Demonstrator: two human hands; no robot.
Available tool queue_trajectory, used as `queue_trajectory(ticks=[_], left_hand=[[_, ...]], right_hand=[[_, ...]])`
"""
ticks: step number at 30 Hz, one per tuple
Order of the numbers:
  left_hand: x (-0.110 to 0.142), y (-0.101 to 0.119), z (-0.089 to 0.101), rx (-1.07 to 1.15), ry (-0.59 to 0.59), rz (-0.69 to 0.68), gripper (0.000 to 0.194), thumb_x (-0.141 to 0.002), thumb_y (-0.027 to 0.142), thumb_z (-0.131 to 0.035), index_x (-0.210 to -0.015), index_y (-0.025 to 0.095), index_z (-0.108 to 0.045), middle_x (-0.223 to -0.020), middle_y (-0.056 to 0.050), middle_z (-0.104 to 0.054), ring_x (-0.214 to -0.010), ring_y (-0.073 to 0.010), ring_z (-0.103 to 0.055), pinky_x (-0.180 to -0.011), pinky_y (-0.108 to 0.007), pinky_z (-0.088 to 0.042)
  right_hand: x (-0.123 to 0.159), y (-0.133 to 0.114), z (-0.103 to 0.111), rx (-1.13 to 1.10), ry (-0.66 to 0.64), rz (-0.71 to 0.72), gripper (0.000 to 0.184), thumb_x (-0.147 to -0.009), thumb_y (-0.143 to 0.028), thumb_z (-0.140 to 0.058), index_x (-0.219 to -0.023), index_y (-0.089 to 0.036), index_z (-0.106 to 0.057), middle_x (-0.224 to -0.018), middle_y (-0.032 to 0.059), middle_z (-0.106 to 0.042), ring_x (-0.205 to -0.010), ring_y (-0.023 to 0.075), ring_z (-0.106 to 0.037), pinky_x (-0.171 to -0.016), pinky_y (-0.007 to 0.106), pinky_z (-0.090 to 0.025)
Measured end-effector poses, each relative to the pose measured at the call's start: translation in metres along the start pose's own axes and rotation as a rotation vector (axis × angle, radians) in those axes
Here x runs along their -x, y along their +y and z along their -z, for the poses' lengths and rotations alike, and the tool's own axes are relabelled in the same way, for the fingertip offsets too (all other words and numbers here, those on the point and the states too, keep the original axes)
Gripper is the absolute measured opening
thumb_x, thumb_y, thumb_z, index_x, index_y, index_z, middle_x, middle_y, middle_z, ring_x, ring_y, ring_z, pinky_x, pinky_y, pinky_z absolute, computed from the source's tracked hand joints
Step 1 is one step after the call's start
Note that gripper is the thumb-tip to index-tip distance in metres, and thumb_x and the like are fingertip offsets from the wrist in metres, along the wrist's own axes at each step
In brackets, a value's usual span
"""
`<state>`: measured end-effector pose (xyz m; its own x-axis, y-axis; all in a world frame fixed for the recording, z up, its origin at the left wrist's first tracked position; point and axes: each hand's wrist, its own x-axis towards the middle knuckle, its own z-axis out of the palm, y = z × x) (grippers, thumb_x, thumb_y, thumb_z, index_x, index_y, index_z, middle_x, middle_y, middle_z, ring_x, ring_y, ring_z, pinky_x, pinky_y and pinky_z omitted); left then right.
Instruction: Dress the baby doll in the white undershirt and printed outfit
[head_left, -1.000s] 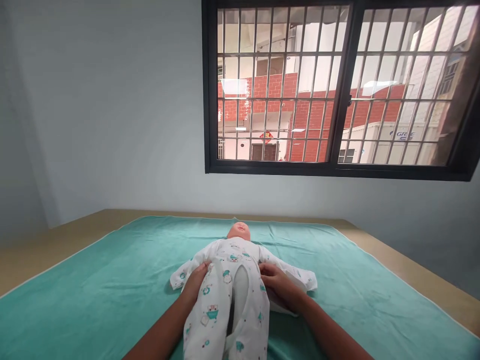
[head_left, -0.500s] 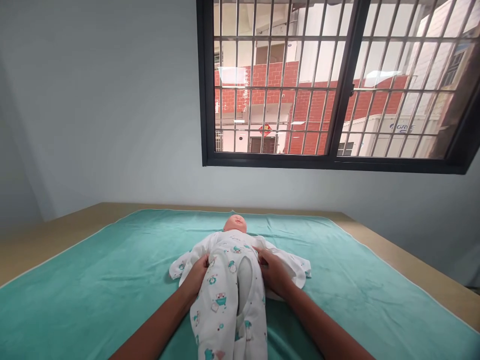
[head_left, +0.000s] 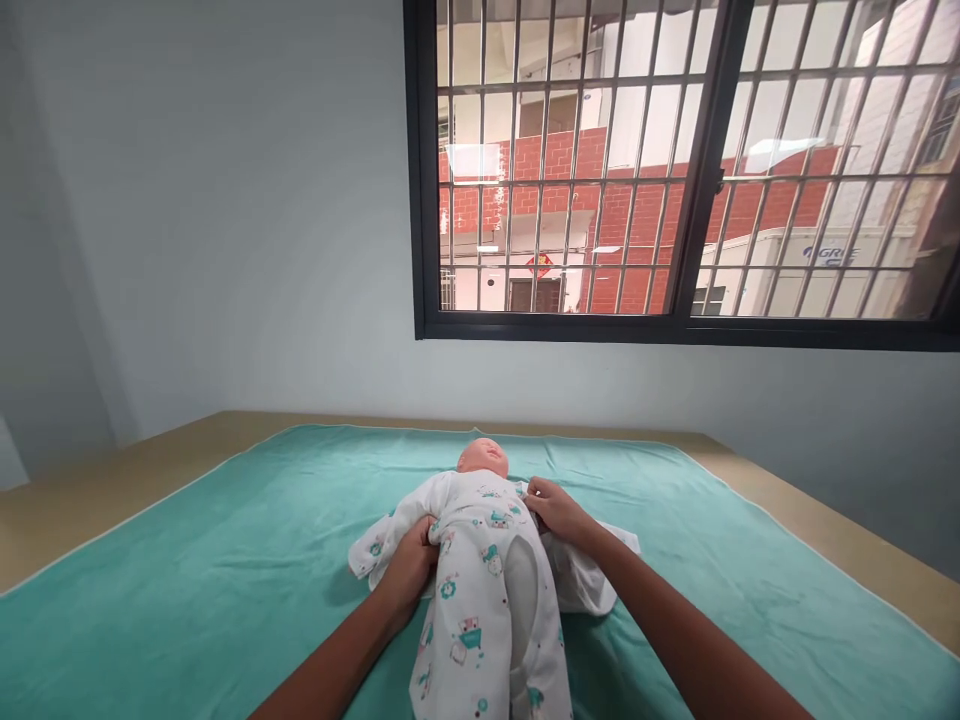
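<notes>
A baby doll [head_left: 484, 457] lies on its back with its head at the far end. It wears a white long-sleeved top whose left-side sleeve [head_left: 375, 548] is spread out on the cloth. White baby pants [head_left: 469, 600] with a teal and pink print cover its front and stretch toward me, with an opening between the legs. My left hand [head_left: 412, 562] pinches the pants' edge at the doll's side. Higher up on the other side, my right hand [head_left: 556, 512] is closed on the clothing's edge near the chest. Its fingertips are partly hidden.
A teal cloth [head_left: 255, 540] is spread under the doll on a wooden-coloured table [head_left: 112, 470]. Behind it stands a pale wall [head_left: 262, 250] with a dark-framed barred window [head_left: 555, 328].
My right hand has moved up along the doll's side toward the chest and shoulder. My left hand stays at the pants' edge. The camera view has shifted slightly.
</notes>
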<state>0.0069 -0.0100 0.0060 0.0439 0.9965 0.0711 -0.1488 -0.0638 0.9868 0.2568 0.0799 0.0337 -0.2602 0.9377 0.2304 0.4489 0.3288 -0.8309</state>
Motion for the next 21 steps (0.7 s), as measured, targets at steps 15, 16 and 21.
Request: queue_trajectory(ticks=[15,16,21], left_hand=[[-0.003,-0.003,0.000,-0.010,-0.013,-0.004,0.018,-0.063,0.025,-0.067,-0.078,0.017,-0.058,-0.071,0.001,-0.061,-0.072,-0.0173,-0.057,-0.066,-0.026,-0.042],[-0.003,-0.002,0.000,-0.001,-0.014,-0.003,0.022,-0.065,0.030,-0.068,-0.079,0.017,-0.059,-0.073,0.000,-0.062,-0.074,-0.0179,-0.058,-0.067,-0.026,-0.043],[0.000,0.002,-0.001,0.081,-0.012,0.019,0.037,-0.072,0.050,-0.067,-0.088,0.018,-0.058,-0.081,-0.002,-0.065,-0.075,-0.0175,-0.060,-0.069,-0.027,-0.045]], right_hand=[[0.012,0.015,-0.003,0.010,0.099,0.137,0.037,-0.083,-0.055,-0.049,-0.083,-0.020,-0.062,-0.085,0.0029,-0.063,-0.082,0.0198,-0.054,-0.073,0.029,-0.041],[0.013,0.016,-0.004,-0.005,0.110,0.136,0.039,-0.084,-0.057,-0.048,-0.084,-0.020,-0.062,-0.089,0.0036,-0.064,-0.085,0.0206,-0.054,-0.075,0.029,-0.041],[0.012,0.016,-0.001,-0.014,0.151,0.088,0.043,-0.083,-0.060,-0.046,-0.069,-0.020,-0.055,-0.072,0.0003,-0.059,-0.073,0.0184,-0.051,-0.068,0.028,-0.039]])
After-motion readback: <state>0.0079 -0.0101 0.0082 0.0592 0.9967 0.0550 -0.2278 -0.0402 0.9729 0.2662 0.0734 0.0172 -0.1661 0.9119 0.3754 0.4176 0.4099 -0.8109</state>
